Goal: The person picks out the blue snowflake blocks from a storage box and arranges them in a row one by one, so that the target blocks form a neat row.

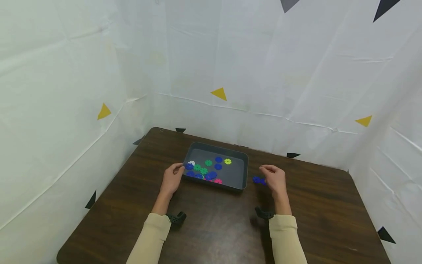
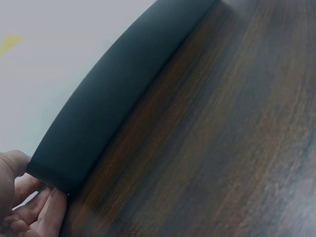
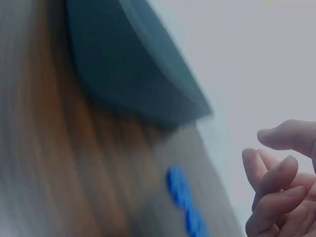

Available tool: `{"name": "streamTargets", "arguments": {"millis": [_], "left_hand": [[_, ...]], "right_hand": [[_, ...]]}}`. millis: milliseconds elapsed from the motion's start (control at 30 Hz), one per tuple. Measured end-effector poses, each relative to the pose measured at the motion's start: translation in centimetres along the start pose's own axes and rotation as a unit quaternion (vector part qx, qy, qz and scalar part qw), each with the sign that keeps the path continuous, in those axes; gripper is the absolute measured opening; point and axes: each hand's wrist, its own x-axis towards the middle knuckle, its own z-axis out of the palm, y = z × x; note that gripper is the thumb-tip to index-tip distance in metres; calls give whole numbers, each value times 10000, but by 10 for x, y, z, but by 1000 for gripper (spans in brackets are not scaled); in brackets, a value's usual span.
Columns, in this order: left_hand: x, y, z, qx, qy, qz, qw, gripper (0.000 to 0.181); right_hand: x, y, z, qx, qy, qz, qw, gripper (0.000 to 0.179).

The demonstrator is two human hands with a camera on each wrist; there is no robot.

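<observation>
White sheeting [image 1: 250,62] with yellow triangles [image 1: 220,94] hangs behind and beside a dark wood-grain table [image 1: 214,227].

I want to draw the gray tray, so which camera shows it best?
The head view: nearly the whole tray shows from above, with colorful flower-shaped pieces inside. The left wrist view shows only its outer side, with the left hand gripping a corner. The right wrist view shows just a blurry part, cut off.

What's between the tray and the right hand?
Head view: two blue flower-shaped pieces on the table, between the tray and the right hand, which partly hides one of them.
</observation>
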Motion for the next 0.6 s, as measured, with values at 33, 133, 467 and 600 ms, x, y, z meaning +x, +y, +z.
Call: {"name": "streamTargets", "arguments": {"millis": [33,133,467,600], "left_hand": [[0,0,0,1,-1,6,10000,45],[1,-2,0,22,8,0,10000,44],[3,-4,2,-8,31,8,10000,44],[3,-4,3,-32,38,-32,10000,43]], "right_hand": [[-1,-6,5,88,-11,-55,9999,38],[-3,-19,22,250,-51,-219,9994,35],[-5,-36,82,45,-422,-440,9981,38],[-7,-33,103,-123,-477,-509,9975,39]]}}
